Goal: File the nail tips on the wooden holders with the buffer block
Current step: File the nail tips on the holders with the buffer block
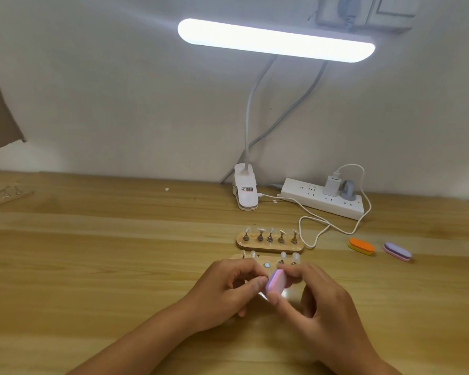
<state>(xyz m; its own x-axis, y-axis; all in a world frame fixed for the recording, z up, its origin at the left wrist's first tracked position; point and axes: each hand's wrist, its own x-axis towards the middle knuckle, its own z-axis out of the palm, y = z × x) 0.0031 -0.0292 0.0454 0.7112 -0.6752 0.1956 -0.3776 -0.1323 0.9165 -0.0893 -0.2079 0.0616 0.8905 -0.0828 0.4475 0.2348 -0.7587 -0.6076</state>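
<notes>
Buffer block (276, 282) is pinched by the right hand (318, 309) against a nail tip (263, 294) pinched by the left hand (228, 292), above the near wooden holder (266, 262); bare bench (92, 266) is seen toward its left edge.

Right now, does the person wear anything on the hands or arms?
No. The left hand and the right hand are bare: no gloves, rings or watch show. No sleeve shows on either arm within the picture. The visible fingernails look short and unpainted.
</notes>
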